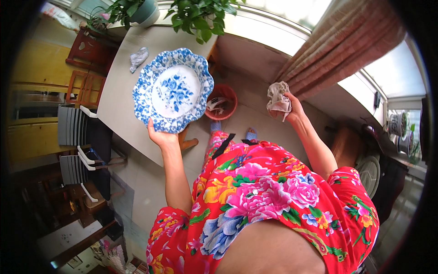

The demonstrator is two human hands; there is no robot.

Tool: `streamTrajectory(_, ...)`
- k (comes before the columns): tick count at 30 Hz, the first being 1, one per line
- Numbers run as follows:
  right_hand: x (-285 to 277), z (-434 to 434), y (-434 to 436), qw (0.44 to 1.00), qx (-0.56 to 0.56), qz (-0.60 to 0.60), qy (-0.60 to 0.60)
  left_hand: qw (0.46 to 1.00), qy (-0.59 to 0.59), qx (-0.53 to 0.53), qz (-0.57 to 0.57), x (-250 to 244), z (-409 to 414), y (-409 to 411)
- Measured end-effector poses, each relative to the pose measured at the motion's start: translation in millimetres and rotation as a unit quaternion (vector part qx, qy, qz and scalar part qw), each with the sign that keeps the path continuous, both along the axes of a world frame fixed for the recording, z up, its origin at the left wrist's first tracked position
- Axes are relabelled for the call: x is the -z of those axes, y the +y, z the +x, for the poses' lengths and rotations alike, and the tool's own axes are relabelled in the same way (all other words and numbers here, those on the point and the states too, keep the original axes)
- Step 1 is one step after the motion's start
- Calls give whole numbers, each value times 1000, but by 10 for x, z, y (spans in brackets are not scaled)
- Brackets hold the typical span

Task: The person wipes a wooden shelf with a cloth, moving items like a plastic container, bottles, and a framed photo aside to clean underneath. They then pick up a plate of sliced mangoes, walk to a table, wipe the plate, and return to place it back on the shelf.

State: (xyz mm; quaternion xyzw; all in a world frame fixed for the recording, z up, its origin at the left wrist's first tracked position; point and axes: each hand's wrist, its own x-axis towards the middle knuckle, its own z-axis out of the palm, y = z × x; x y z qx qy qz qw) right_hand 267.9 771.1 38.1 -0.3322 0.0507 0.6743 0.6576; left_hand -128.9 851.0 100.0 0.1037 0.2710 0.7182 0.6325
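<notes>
My left hand [163, 136] grips the near rim of a scalloped blue-and-white floral plate [176, 89], its patterned face turned up towards me. The plate is held over the edge of a light-topped table [119, 113]; whether it touches the tabletop I cannot tell. Out to the right, my right hand [295, 109] clutches a crumpled pale cloth [279, 99], well apart from the plate. A second balled-up cloth [139, 59] lies on the table beyond the plate's left side.
A red waste bin [228, 102] with litter inside stands on the floor by the table. Potted plants [202, 20] line the window sill. A pinkish curtain [345, 48] hangs at the right. Chairs [73, 125] stand along the table's left side.
</notes>
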Motion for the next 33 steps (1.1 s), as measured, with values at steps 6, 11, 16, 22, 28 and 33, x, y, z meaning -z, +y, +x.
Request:
streamTrajectory(6,-459,523,-271,999,4,29,15,1000,-10,28,5,-384,436,-409)
streamTrajectory(11,-687,900,-357,998,19,63,17,999,-10,38,16,-757,732,-537)
streamTrajectory(16,-521,1134,-437,997,29,66,22,998,-24,56,2,-321,970,-530)
streamTrajectory(22,154,1143,-228,998,38,51,-20,997,-38,70,0,418,981,-354)
streamTrajectory(28,549,142,146,998,-25,48,-38,1000,-18,22,10,717,-50,-99)
streamTrajectory(33,550,-377,353,998,-34,18,-47,998,-53,21,-5,836,-539,-27)
